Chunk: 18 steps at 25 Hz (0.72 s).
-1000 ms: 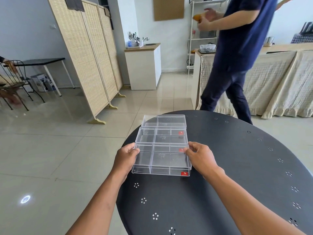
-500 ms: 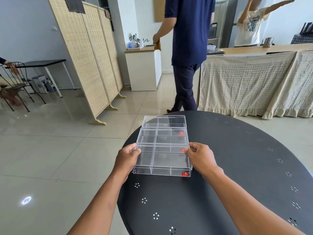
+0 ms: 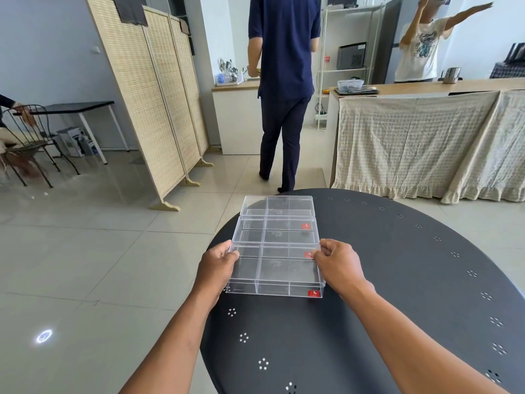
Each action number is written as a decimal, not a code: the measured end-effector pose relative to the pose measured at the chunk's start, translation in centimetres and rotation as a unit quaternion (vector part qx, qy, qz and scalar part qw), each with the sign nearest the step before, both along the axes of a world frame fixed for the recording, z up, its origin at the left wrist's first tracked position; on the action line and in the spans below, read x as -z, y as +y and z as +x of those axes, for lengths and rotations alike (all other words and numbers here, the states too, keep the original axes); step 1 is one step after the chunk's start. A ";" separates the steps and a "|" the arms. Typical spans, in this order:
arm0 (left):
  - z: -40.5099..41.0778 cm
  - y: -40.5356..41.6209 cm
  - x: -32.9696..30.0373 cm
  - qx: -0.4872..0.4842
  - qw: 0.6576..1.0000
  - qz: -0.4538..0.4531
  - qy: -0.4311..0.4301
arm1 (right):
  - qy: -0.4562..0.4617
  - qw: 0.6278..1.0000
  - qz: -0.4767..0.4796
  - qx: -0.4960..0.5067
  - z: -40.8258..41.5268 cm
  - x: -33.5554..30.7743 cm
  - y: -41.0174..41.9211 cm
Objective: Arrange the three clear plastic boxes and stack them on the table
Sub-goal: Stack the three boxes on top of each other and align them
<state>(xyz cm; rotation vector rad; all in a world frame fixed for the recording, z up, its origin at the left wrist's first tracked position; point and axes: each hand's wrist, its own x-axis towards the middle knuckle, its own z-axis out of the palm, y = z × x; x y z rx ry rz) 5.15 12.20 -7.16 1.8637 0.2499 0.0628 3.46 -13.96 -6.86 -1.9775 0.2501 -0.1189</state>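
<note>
I've got both hands on the nearest box (image 3: pixel 275 270): left hand (image 3: pixel 216 265) pinching its left end, right hand (image 3: pixel 338 264) the right end, so its long axis runs L-R between my grips. The middle box (image 3: pixel 275 231) sits just beyond it, touching; the far box (image 3: pixel 278 205) is beyond that, all near the left edge of the table (image 3: pixel 397 294). Next, I reckon: lift and carry fwd over the middle box.

Two bare forearms, no sleeves

No watch, ring or glove on left hand (image 3: pixel 217 264) or right hand (image 3: pixel 338 264); short nails on visible fingers.
</note>
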 end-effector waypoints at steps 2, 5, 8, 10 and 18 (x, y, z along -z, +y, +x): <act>0.1 0.0 0.0 0.000 1.000 0.001 0.002 | -0.004 1.000 -0.005 0.003 0.1 0.0 0.0; 0.2 0.0 0.2 0.003 1.000 0.007 0.003 | -0.005 1.000 -0.009 0.005 0.2 0.1 0.0; 0.3 0.0 0.3 0.001 1.000 0.010 -0.002 | -0.005 1.000 -0.014 0.006 0.2 0.2 -0.1; 0.2 0.0 0.3 -0.001 1.000 0.012 -0.002 | -0.002 1.000 -0.012 0.005 0.3 0.1 -0.1; 0.0 -0.2 0.0 -0.005 1.000 0.012 -0.005 | 0.001 1.000 -0.013 0.009 -0.1 -0.4 0.2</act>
